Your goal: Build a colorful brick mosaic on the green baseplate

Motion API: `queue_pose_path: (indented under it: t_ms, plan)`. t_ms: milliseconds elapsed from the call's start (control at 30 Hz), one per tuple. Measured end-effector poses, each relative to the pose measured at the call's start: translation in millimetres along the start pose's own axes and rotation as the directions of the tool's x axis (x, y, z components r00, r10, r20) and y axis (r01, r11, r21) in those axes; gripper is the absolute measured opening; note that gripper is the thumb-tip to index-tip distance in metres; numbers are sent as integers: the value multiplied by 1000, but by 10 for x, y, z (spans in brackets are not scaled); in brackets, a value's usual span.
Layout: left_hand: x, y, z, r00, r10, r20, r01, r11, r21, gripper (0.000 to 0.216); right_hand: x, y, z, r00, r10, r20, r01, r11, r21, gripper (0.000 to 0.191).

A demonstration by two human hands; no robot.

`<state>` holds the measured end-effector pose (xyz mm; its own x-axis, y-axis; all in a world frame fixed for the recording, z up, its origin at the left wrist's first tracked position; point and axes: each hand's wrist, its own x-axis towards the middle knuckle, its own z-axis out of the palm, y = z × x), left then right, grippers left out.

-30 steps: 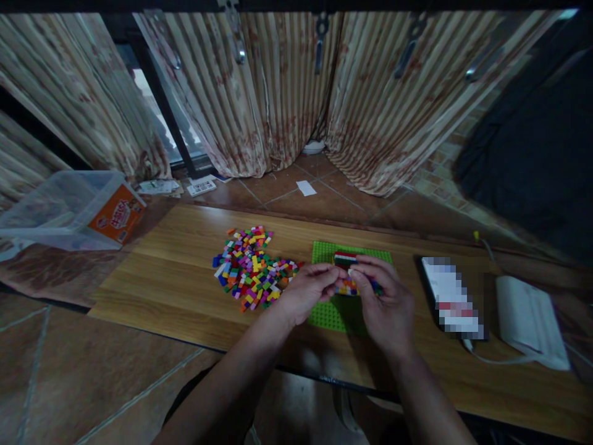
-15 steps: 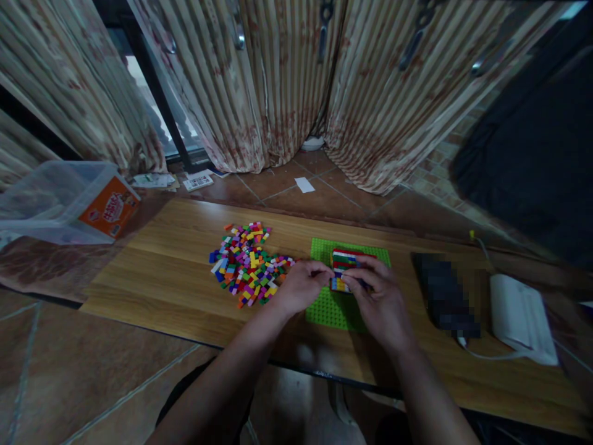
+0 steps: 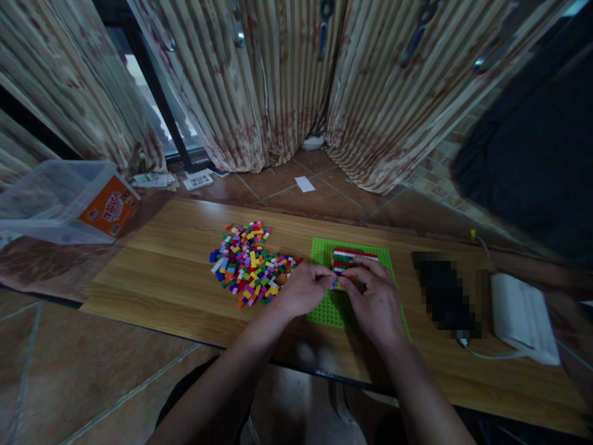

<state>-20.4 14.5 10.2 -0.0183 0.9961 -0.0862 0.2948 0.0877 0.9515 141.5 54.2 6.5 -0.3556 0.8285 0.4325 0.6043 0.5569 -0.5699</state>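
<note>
A green studded baseplate (image 3: 333, 312) lies on the wooden table. On it stands a block of toy bricks (image 3: 354, 253) built in striped rows of red, white, green and other colours. My left hand (image 3: 306, 287) reaches in from the left, thumb and forefinger pinched at the front left of the block. Opposite it, my right hand (image 3: 377, 300) bends over the block, its fingertips close to those of the left. Whatever lies between the fingertips is too small and hidden to make out. The right hand covers much of the block's right side.
Loose coloured bricks (image 3: 250, 262) are heaped left of the baseplate. To the right lie a dark blurred device (image 3: 447, 296) with a cable and a white box (image 3: 523, 318). A clear plastic bin (image 3: 60, 204) stands beyond the table's left end, and striped curtains (image 3: 278, 93) hang behind.
My right hand has shifted slightly left, its fingertips now nearer my left hand's at the block's front left. The front rows of the block are more covered than before.
</note>
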Motion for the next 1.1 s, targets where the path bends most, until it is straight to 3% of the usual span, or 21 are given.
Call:
queue_pose_path:
  t_ms: [200,567,1100]
  plan:
    - [-1,4,1,1000,-10,9,10,1000,9,32,19,25,-57,999,45,-20,-43,996,77,21]
    - [1,-13,8,1000,18,-5,-18,999,26,31,12,8,11,997,66,-35,-66,998,13,21]
    - [-11,12,12,1000,3,1,-3,999,41,32,20,37,32,993,106,-42,-104,993,58,18]
